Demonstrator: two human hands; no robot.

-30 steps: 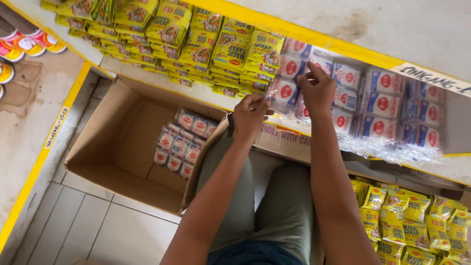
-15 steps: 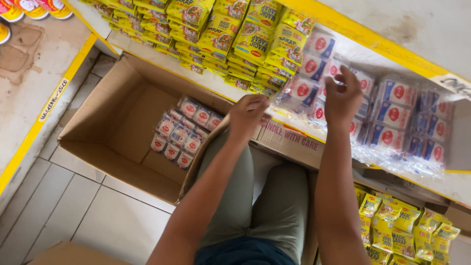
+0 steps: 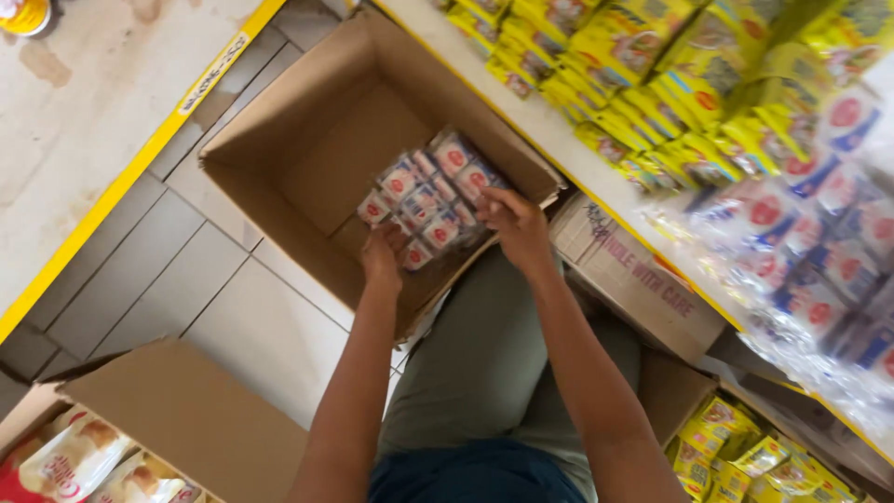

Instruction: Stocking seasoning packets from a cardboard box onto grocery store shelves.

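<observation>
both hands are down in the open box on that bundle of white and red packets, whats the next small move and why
Probably lift the bundle straight up out of the cardboard box: the left hand and right hand already grip its near edge, and the box flaps stand open above it.

One cam only, head-worn, looking steeply down over the person's own forearms and lap. Close range: left hand (image 3: 382, 259) and right hand (image 3: 515, 226) sit mid-frame at the open cardboard box (image 3: 307, 140). Tiled floor (image 3: 186, 270) lies at left, a stocked shelf (image 3: 559, 140) runs diagonally at upper right. No 2nd view, so no overlap.
</observation>
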